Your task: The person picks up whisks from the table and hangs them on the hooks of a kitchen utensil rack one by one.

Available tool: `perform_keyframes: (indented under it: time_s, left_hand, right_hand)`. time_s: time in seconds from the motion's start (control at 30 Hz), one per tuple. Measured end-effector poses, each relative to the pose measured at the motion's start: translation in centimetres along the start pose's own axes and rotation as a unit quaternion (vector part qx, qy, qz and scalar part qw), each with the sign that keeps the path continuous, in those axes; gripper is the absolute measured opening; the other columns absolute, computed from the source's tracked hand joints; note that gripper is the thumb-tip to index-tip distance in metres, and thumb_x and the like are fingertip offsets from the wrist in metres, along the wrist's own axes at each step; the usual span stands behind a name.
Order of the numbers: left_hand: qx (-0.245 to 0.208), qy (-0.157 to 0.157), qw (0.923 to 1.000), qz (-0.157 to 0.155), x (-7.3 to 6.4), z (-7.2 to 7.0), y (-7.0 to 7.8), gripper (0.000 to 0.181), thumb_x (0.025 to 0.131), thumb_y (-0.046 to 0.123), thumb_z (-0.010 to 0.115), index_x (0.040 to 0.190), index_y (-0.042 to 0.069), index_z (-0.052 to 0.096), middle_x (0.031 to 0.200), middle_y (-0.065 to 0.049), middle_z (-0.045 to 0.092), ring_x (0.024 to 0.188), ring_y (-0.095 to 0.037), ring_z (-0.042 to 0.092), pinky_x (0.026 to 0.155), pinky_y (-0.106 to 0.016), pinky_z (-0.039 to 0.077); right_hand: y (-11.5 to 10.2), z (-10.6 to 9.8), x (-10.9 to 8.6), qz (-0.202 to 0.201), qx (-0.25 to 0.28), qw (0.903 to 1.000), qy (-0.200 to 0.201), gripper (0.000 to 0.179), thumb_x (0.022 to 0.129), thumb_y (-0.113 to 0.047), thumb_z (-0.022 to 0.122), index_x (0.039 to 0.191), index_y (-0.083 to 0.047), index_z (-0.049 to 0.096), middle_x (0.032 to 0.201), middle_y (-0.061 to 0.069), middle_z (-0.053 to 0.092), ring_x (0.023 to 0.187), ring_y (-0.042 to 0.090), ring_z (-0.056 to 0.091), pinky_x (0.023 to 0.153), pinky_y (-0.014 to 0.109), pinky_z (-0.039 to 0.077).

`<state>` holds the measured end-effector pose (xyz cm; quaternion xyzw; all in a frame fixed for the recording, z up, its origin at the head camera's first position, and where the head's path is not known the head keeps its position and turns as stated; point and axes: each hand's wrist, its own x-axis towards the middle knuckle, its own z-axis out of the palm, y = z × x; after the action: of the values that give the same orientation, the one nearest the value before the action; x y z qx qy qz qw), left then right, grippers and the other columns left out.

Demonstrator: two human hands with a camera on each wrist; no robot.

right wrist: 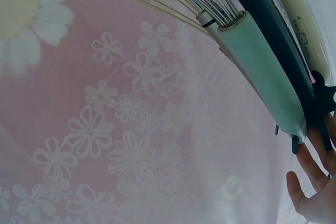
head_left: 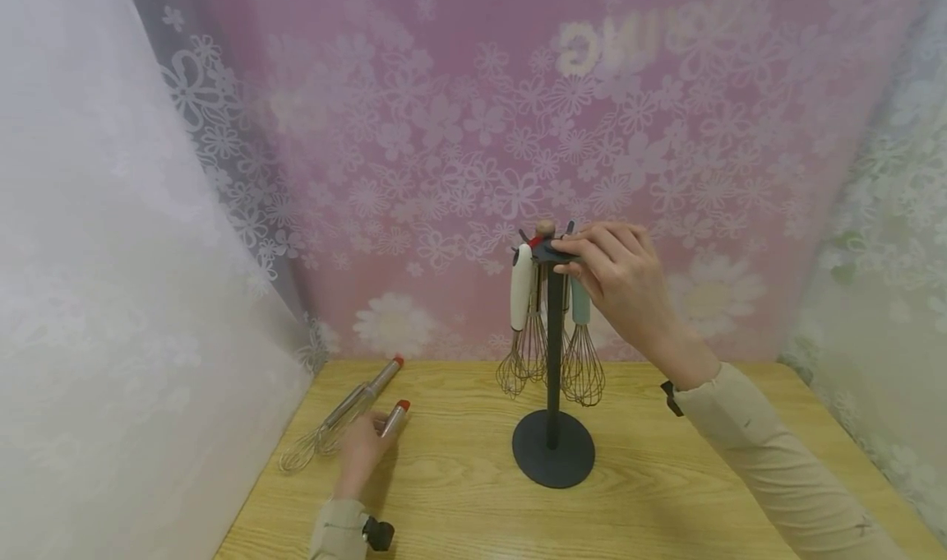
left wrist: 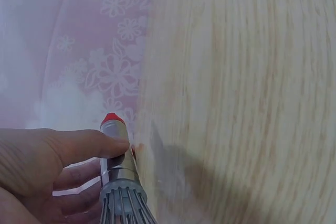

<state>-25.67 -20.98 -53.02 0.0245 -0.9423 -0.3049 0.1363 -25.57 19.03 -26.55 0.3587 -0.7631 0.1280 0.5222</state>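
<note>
In the head view, my left hand (head_left: 360, 453) holds a metal whisk low over the table at the left. Thumb and fingers pinch the silver red-tipped handle of this whisk (left wrist: 119, 129) just above its wires, as the left wrist view shows. My right hand (head_left: 621, 276) grips the hooked top of a black whisk stand (head_left: 553, 363), fingertips on its rim. On the stand hang a white-handled whisk (head_left: 521, 289) and a mint-handled whisk (right wrist: 265, 72), with more whisks partly hidden behind the pole. The mint one hangs right beside my right fingers (right wrist: 310, 163).
Another red-tipped metal whisk (head_left: 355, 400) lies on the wooden table (head_left: 459, 494), just behind my left hand. A pink flowered cloth (head_left: 444, 173) stands along the back edge, with pale cloth walls at both sides. The stand's round black base (head_left: 536, 465) rests mid-table.
</note>
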Motion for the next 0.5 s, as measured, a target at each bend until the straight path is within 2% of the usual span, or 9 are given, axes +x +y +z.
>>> perform_keyframes:
  time_s: [0.23, 0.5]
  left_hand:
    - [-0.001, 0.019, 0.9998, 0.001, 0.1, -0.1, 1.3, 0.031, 0.085, 0.016, 0.081, 0.108, -0.003, 0.072, 0.097, -0.018, 0.075, 0.086, -0.034, 0.072, 0.074, -0.050, 0.056]
    - [-0.046, 0.037, 0.9981, 0.016, 0.2, -0.3, 2.7, 0.032, 0.082, 0.004, 0.080, 0.111, -0.003, 0.071, 0.101, -0.020, 0.074, 0.089, -0.036, 0.073, 0.076, -0.051, 0.058]
  right_hand:
    - [0.1, 0.0, -0.1, 0.001, -0.003, 1.0000, -0.002, 0.032, 0.086, -0.008, 0.078, 0.117, -0.004, 0.073, 0.104, 0.019, 0.068, 0.101, 0.040, 0.058, 0.088, 0.053, 0.045]
    - [0.0, 0.0, -0.1, 0.001, -0.003, 1.0000, -0.003, 0.031, 0.086, -0.008, 0.078, 0.117, -0.003, 0.072, 0.104, 0.019, 0.067, 0.101, 0.040, 0.058, 0.088, 0.053, 0.045]
